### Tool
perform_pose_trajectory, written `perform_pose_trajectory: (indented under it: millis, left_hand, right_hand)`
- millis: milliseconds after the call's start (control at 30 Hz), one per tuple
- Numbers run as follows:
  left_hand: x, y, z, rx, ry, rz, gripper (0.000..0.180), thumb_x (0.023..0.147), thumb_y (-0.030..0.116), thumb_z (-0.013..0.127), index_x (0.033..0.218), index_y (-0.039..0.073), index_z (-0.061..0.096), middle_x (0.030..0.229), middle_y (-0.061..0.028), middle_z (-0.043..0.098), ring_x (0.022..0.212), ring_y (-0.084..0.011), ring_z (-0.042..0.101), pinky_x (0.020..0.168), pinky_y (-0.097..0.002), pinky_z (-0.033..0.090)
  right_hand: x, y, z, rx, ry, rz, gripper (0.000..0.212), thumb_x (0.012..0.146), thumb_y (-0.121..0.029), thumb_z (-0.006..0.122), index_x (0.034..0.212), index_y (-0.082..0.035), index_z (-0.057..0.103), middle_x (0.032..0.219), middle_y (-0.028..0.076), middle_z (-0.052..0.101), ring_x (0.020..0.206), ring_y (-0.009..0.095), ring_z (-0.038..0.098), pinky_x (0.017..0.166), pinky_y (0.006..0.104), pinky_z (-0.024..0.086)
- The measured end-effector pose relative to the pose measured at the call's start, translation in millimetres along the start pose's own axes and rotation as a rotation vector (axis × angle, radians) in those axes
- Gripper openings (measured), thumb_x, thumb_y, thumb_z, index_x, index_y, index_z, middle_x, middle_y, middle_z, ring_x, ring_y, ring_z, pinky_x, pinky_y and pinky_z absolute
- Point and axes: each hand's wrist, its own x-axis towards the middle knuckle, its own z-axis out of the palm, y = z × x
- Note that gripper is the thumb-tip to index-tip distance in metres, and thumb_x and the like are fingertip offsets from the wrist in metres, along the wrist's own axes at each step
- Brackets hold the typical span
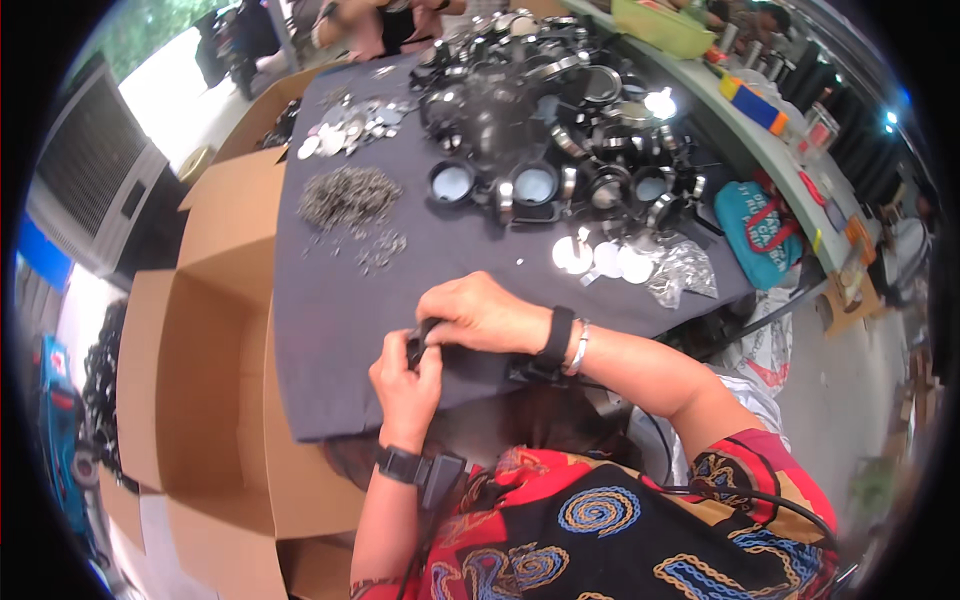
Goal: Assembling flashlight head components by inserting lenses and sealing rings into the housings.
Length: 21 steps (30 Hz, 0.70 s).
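Patterned shirt [600, 515], hands [480, 312] over grey tablecloth [325, 330] (parts [350, 198] heaped), open carton [148, 380]

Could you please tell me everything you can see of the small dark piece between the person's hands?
The dark piece looks small and blackish; fingers cover most of it, so its full shape, parts, material and exact tilt cannot be told. The left hand and right hand hold it between their fingers, over the near-left part of the grey table.

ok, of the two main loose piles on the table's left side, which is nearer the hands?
The heap of small dull-grey pieces; the heap of pale discs lies beyond it, farther from left hand and right hand.
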Motion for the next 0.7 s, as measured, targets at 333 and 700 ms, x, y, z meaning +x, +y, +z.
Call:
perform_pose_trajectory:
  millis: [333, 700]
  left_hand:
    - [1, -2, -3, 0.092, -0.101, 0.061, 0.020, 0.083, 0.012, 0.066, 0.090, 0.000, 0.052, 0.067, -0.0159, 0.059, 0.059, -0.0295, 0.060, 0.055, -0.0366, 0.047]
    - [57, 36, 4, -0.469, -0.252, -0.523, 0.015, 0.091, 0.014, 0.057, 0.091, 0.000, 0.056, 0.065, -0.0017, 0.053, 0.049, -0.0086, 0.047, 0.044, -0.0230, 0.038]
  right_hand:
    - [-6, -8, -4, 0.038, 0.042, 0.105, 0.017, 0.074, -0.012, 0.071, 0.084, -0.004, 0.060, 0.071, 0.009, 0.064, 0.066, 0.028, 0.063, 0.058, 0.0372, 0.047]
    - [-121, 8, -12, 0.168, 0.530, 0.453, 0.016, 0.080, -0.010, 0.067, 0.086, -0.001, 0.054, 0.072, 0.010, 0.057, 0.064, 0.019, 0.056, 0.059, 0.0325, 0.045]
